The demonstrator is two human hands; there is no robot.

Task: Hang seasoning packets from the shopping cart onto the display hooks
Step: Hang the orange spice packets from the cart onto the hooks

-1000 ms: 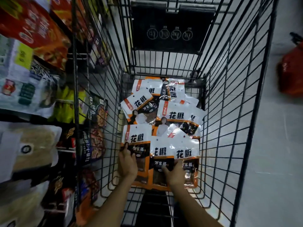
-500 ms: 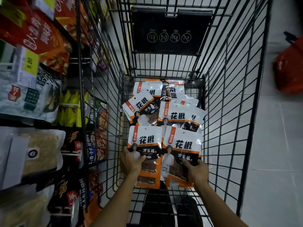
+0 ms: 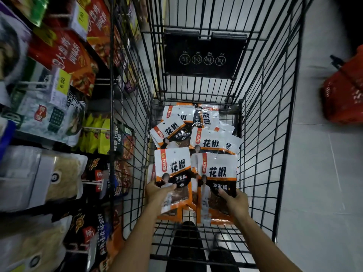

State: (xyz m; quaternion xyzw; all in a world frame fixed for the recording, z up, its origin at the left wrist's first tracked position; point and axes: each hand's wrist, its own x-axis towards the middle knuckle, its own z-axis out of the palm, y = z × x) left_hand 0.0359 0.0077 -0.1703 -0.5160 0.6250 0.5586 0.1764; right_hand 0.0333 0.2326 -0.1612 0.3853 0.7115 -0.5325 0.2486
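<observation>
Two bare hands reach down into a black wire shopping cart, seen from above. The left hand grips the lower edge of a white and orange seasoning packet, with the thumb on its printed front and the fingers behind. The right hand grips a matching second packet the same way at its lower right corner. The two packets are held side by side with their edges touching and their fronts facing up. Orange edges show under both, so each hand may hold more than one; this cannot be told.

At twelve o'clock from the hands, a loose pile of the same packets lies overlapping on the cart floor, up against its far end. Beyond them, still at twelve o'clock, a black plastic flap with four round symbols hangs on the cart's end wall.

At nine o'clock, outside the cart's left wall, is the display. A white hook carries a yellow price tag reading 6.00. Around it hang red, green, black and pale bags of other goods.

At two o'clock, a red basket sits on the grey tiled floor, well apart from the cart.
</observation>
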